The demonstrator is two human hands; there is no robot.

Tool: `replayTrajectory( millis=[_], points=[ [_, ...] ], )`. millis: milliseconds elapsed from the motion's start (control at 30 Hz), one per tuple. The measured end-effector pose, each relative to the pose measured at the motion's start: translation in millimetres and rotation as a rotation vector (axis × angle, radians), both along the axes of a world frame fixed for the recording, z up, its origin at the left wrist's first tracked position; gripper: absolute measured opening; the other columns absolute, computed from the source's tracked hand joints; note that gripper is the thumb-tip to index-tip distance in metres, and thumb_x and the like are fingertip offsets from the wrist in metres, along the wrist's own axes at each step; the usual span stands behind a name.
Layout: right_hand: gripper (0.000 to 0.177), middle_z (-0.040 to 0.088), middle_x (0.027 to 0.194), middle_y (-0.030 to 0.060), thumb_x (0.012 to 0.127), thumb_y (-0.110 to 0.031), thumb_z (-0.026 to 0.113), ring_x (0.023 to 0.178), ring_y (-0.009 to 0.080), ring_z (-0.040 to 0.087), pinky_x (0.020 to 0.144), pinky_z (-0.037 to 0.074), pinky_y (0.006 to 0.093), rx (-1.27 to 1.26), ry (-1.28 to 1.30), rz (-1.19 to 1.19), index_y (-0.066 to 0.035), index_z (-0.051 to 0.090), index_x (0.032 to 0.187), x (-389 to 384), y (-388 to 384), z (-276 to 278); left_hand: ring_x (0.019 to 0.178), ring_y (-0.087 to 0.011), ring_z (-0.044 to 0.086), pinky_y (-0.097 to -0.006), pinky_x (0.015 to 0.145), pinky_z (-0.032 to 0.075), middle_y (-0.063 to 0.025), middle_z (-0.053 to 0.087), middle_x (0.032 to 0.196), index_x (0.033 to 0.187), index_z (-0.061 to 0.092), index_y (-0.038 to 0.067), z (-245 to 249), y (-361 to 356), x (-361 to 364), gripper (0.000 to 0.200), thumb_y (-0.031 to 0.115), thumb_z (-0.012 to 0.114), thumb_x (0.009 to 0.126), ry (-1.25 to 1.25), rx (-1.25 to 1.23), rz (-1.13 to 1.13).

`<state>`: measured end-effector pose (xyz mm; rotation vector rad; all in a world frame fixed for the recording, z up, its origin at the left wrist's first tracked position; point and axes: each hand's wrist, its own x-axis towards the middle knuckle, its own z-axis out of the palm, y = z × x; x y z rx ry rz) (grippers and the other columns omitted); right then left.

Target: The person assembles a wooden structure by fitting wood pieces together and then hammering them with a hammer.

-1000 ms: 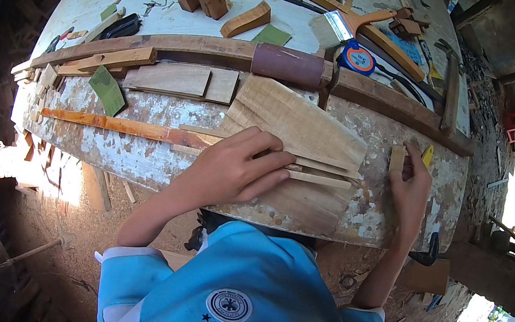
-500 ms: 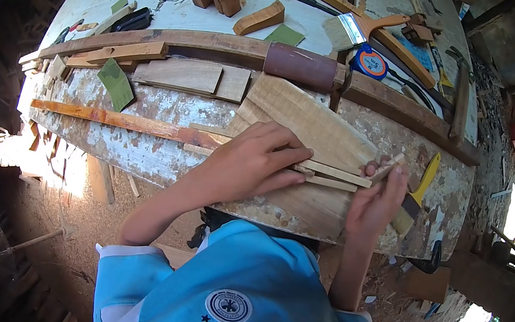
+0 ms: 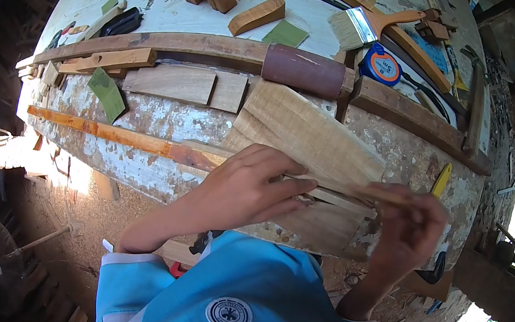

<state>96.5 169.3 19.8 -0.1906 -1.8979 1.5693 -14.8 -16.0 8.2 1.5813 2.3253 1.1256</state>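
My left hand (image 3: 257,184) is closed on thin wooden strips (image 3: 347,202), its thumb and fingers pinching them near their middle. The strips lie over a wide wooden board (image 3: 307,132) on the bench. At the strips' right end, my right hand (image 3: 416,226) is closed on a short, slim piece of wood (image 3: 381,195), blurred by motion and held almost level. A long reddish-brown wooden bar (image 3: 104,131) extends left from beneath my left hand. Behind my right hand shows the yellow handle of a brush (image 3: 442,180).
Sandpaper wrapped round a block (image 3: 303,70) rests on the board's far edge. Beyond lie a tape measure (image 3: 381,65), a wide paintbrush (image 3: 368,26) and a curved wooden block (image 3: 258,15). Long wooden rails (image 3: 418,121) cross the bench, and flat wood pieces (image 3: 170,82) lie left.
My right hand has moved right and towards me, and its wooden piece has swung from slanted to nearly level. My left hand keeps its hold on the strips. The view has shifted slightly.
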Motion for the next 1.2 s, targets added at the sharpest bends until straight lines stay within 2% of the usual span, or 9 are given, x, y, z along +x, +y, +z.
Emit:
replayTrajectory(
  millis=[33, 67, 167, 367, 467, 567, 767, 1067, 1200],
  points=[
    [0.027, 0.064, 0.096, 0.0183, 0.084, 0.0, 0.062, 0.088, 0.023, 0.064, 0.074, 0.053, 0.0303, 0.108, -0.092, 0.076, -0.001, 0.047, 0.107, 0, -1, -1, 0.087, -0.0262, 0.06, -0.0361, 0.076, 0.048, -0.0078, 0.061, 0.099, 0.099, 0.066, 0.006, 0, 0, -1, 0.029, 0.019, 0.072, 0.074, -0.007, -0.006, -0.001],
    [0.028, 0.065, 0.092, 0.0177, 0.081, 0.003, 0.065, 0.085, 0.0237, 0.065, 0.071, 0.053, 0.0293, 0.385, -0.2, 0.077, -0.001, 0.049, 0.104, -1, 0, -4, 0.088, -0.0268, 0.06, -0.0364, 0.074, 0.048, -0.0092, 0.061, 0.1, 0.099, 0.064, 0.004, 0, 0, -2, 0.032, 0.019, 0.074, 0.072, -0.006, -0.017, -0.016],
    [0.028, 0.065, 0.089, 0.0178, 0.08, 0.006, 0.063, 0.082, 0.0243, 0.066, 0.069, 0.053, 0.0294, 0.29, -0.166, -0.022, 0.0, 0.049, 0.103, -1, -11, -19, 0.091, -0.028, 0.061, -0.0372, 0.075, 0.05, -0.0116, 0.061, 0.104, 0.099, 0.06, 0.002, -1, -3, -1, 0.037, 0.02, 0.076, 0.07, -0.107, -0.076, 0.019],
    [0.027, 0.064, 0.088, 0.0193, 0.079, 0.01, 0.061, 0.079, 0.0234, 0.067, 0.068, 0.054, 0.0297, 0.039, -0.042, -0.03, 0.004, 0.048, 0.102, -3, -15, -33, 0.095, -0.0293, 0.062, -0.0372, 0.077, 0.051, -0.0144, 0.06, 0.108, 0.093, 0.057, 0.001, 3, -2, 0, 0.038, 0.022, 0.078, 0.068, -0.105, -0.025, 0.102],
    [0.027, 0.063, 0.091, 0.019, 0.079, 0.01, 0.061, 0.08, 0.0221, 0.066, 0.07, 0.054, 0.029, 0.252, -0.073, 0.018, 0.005, 0.048, 0.102, -4, -11, -30, 0.092, -0.0302, 0.062, -0.0375, 0.074, 0.052, -0.0152, 0.059, 0.106, 0.09, 0.057, 0.0, 0, -2, -2, 0.039, 0.022, 0.078, 0.067, -0.036, -0.001, 0.06],
    [0.029, 0.062, 0.092, 0.0188, 0.079, 0.008, 0.063, 0.081, 0.0217, 0.066, 0.07, 0.054, 0.0281, 0.232, -0.086, -0.035, 0.006, 0.049, 0.103, -4, -12, -33, 0.09, -0.0311, 0.061, -0.0379, 0.072, 0.052, -0.016, 0.059, 0.104, 0.088, 0.057, -0.001, -2, -2, -3, 0.039, 0.022, 0.079, 0.066, 0.019, 0.051, -0.005],
    [0.029, 0.064, 0.088, 0.0169, 0.078, 0.005, 0.066, 0.077, 0.0217, 0.067, 0.069, 0.053, 0.0272, 0.263, -0.056, -0.106, 0.007, 0.05, 0.102, -4, -11, -39, 0.089, -0.031, 0.061, -0.0379, 0.072, 0.052, -0.016, 0.058, 0.103, 0.085, 0.056, -0.001, 0, -1, -1, 0.038, 0.021, 0.079, 0.065, -0.003, 0.045, 0.06],
    [0.024, 0.068, 0.08, 0.0163, 0.078, -0.003, 0.069, 0.075, 0.0247, 0.069, 0.063, 0.055, 0.0303, 0.176, -0.001, 0.099, -0.001, 0.052, 0.093, -3, -1, -41, 0.088, -0.0316, 0.059, -0.0379, 0.077, 0.05, -0.0177, 0.057, 0.096, 0.078, 0.055, -0.004, -3, 0, -4, 0.034, 0.02, 0.076, 0.065, -0.038, 0.054, 0.039],
    [0.02, 0.069, 0.081, 0.0143, 0.08, -0.006, 0.068, 0.075, 0.0241, 0.069, 0.063, 0.054, 0.0312, 0.267, -0.067, 0.131, -0.003, 0.052, 0.091, -4, 1, -33, 0.095, -0.0337, 0.06, -0.0394, 0.077, 0.052, -0.0181, 0.056, 0.1, 0.081, 0.055, -0.002, -1, 0, -6, 0.038, 0.02, 0.08, 0.064, -0.018, 0.041, -0.005]
  ],
)
